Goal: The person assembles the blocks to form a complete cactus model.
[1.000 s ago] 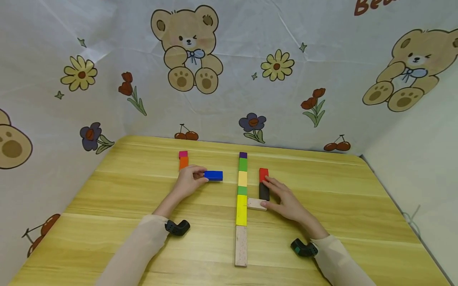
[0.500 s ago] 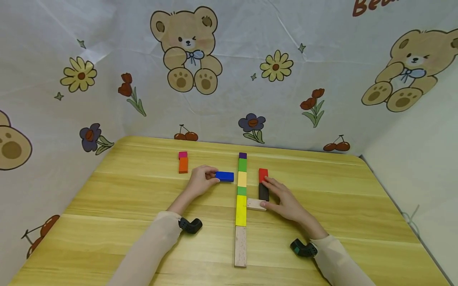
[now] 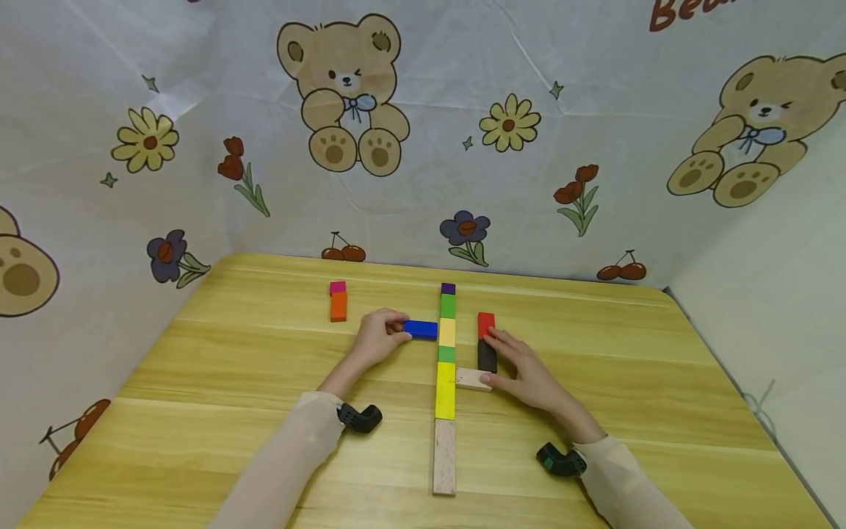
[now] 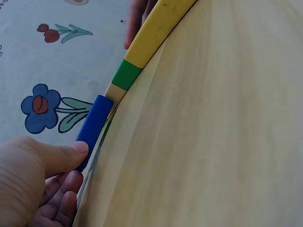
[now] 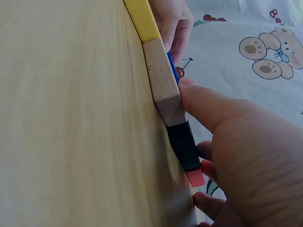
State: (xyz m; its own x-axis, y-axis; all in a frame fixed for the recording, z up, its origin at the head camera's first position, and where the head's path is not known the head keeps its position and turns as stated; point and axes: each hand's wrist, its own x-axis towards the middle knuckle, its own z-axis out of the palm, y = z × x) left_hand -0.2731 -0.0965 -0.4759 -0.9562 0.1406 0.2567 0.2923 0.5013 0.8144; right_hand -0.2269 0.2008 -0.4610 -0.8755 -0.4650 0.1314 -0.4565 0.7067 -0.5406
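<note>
Both forearms reach forward, low, in pale sleeves, a dark camera mount at each wrist. Left hand point(image 3: 375, 339): fingers curled, thumb point(image 4: 61, 156) extended in a pinching grip. Right hand point(image 3: 529, 371): palm down, fingers spread forward, seemingly relaxed; thumb point(image 5: 208, 106) angled inward.

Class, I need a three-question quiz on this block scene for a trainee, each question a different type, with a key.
1. True or false: the blue block touches the long row.
2. Which blocks does the right hand touch? A) magenta and orange B) black and plain wood C) purple and green
3. Fill in: the left hand holds the ____ block.

Key
1. True; its end meets the row's pale yellow block.
2. B; fingers rest on the black block, the thumb on the plain wood block.
3. Blue.
</note>
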